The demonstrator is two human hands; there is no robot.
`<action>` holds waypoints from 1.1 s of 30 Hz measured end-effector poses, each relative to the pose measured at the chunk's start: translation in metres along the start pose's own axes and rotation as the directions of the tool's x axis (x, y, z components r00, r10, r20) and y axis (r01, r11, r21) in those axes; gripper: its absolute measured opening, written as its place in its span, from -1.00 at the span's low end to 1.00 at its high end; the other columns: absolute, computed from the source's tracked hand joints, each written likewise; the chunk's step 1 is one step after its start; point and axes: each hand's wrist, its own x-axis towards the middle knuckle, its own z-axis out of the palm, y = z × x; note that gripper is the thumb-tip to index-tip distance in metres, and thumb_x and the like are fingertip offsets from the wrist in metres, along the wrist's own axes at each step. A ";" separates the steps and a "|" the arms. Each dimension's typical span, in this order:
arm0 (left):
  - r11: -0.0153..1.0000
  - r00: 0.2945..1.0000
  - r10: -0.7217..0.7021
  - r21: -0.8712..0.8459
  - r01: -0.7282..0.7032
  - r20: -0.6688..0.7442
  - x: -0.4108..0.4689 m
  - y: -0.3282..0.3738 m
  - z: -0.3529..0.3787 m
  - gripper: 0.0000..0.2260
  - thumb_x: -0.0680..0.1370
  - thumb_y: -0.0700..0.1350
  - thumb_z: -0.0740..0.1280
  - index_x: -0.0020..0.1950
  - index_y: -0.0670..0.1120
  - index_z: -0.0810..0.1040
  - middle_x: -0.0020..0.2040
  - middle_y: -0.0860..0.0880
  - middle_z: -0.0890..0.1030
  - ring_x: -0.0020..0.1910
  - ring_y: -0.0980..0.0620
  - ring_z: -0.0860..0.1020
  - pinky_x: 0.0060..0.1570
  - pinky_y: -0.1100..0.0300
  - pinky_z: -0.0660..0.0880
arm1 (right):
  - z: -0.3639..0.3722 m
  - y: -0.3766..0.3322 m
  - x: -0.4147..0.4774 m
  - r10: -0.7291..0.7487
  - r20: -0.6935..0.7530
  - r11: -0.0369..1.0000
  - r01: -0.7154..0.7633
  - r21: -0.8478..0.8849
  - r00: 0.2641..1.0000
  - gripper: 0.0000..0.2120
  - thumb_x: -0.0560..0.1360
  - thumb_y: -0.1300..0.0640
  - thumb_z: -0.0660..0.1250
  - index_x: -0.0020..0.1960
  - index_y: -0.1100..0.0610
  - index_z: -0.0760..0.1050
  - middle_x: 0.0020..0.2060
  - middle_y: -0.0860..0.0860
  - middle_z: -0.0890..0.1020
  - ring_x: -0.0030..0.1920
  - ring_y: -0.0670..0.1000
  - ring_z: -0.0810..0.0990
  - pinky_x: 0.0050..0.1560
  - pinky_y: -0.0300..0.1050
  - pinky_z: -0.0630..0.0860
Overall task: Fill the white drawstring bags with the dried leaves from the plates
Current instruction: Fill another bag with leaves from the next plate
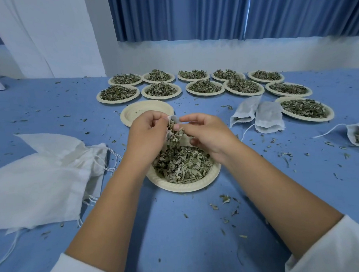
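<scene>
**Mid-fill: one bag held open over the near plate**

The step in hand appears to be stuffing a small white bag (174,118), held just above the near plate (184,187) at the centre of the bench (178,237). The left hand (148,135) pinches the bag's rim on its side, fingers curled round the cloth. The right hand (207,135) pinches the opposite edge of the mouth between thumb and forefinger. Dried leaves (175,134) bulge from the opening and trail down to the heap below, which is still well stocked.

The next move likely calls for pressing the leaves in without losing the rim, then taking another pinch from the plate.

The bag is thin, pale and limp, mostly hidden by the hands. At 12 o'clock sits an emptied plate (133,115), with heaped plates (205,87) beyond. At 2 o'clock lie two filled bags (269,116), and at 9 o'clock a pile of empty bags (43,177)
</scene>
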 end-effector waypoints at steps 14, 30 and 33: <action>0.985 0.989 0.140 0.098 -0.143 0.038 -0.003 0.000 0.001 -0.85 0.57 -0.16 0.32 -0.16 0.05 0.57 -0.28 0.06 0.52 -0.44 0.26 0.41 -0.42 0.49 0.34 | -0.001 -0.004 -0.003 0.181 0.084 0.951 -0.196 0.240 0.980 -0.97 0.52 0.32 0.37 -0.09 0.30 0.57 -0.25 0.15 0.68 -0.32 0.00 0.70 -0.34 -0.33 0.57; 0.917 0.975 0.210 0.361 -0.171 -0.070 0.001 -0.008 -0.003 -0.85 0.58 -0.13 0.28 -0.17 0.09 0.49 -0.32 0.18 0.52 -0.38 0.43 0.45 -0.40 0.52 0.31 | -0.002 -0.016 -0.007 0.239 0.110 0.956 -0.254 0.149 0.965 -0.84 0.55 0.17 0.35 -0.01 0.28 0.47 -0.38 0.14 0.63 -0.31 0.11 0.71 -0.32 -0.17 0.62; 0.912 0.976 0.207 0.375 -0.167 -0.068 0.001 -0.010 -0.003 -0.85 0.57 -0.14 0.27 -0.15 0.08 0.49 -0.29 0.17 0.52 -0.37 0.39 0.46 -0.40 0.52 0.32 | -0.002 -0.018 -0.008 0.232 0.139 0.934 -0.261 0.244 0.963 -0.92 0.54 0.29 0.33 -0.04 0.32 0.46 -0.33 0.18 0.60 -0.33 0.11 0.70 -0.32 -0.17 0.63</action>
